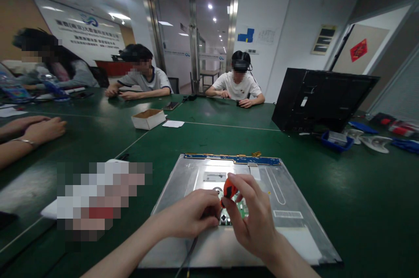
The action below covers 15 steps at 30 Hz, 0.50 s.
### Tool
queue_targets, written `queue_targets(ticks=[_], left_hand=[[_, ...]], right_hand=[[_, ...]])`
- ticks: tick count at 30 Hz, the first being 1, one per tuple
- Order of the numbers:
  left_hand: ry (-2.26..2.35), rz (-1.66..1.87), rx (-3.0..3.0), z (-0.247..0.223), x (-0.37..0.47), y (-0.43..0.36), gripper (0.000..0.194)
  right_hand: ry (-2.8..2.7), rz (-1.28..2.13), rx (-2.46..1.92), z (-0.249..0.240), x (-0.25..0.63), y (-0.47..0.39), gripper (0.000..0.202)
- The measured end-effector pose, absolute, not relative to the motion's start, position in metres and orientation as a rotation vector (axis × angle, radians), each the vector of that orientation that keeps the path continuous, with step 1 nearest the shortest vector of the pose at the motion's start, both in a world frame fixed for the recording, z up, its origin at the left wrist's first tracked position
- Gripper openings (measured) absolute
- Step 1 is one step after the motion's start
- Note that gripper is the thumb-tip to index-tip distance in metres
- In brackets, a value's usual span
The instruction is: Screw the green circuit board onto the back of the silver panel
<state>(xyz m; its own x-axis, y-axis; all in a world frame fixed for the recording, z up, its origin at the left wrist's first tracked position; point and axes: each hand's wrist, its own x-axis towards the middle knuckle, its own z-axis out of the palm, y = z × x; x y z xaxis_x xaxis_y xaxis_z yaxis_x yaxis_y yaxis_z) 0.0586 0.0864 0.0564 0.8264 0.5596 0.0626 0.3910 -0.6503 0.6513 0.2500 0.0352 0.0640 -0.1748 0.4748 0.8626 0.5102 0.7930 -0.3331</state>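
Note:
A flat silver display panel [284, 208] lies on the green table, with a narrow blue circuit strip [229, 159] along its far edge. Over its middle, my right hand [257, 217] pinches the orange-and-black handle of a screwdriver [230, 187] between thumb and fingers. The screwdriver's tip is hidden. Close beside it, my left hand [193, 214] rests with curled fingers at a green circuit board [244, 208], and what those fingers hold, if anything, is out of sight. A dark cable [188, 256] runs from beneath my left hand toward the near edge.
A black monitor [322, 99] stands at the right, near a blue tray [337, 140]. An open white box [149, 118] and a paper [173, 124] lie farther back. Another person's hands [42, 132] rest at the left. Several people sit around the table [209, 138].

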Motion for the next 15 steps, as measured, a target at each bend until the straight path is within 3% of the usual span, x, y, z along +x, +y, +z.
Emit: queue_targets(ticks=[15], left_hand=[[0.66, 0.35, 2.338, 0.0614, 0.0603, 0.0871, 0.009]], right_hand=[[-1.839, -0.011, -0.746, 0.0627, 0.2484, 0.0387, 0.047]])
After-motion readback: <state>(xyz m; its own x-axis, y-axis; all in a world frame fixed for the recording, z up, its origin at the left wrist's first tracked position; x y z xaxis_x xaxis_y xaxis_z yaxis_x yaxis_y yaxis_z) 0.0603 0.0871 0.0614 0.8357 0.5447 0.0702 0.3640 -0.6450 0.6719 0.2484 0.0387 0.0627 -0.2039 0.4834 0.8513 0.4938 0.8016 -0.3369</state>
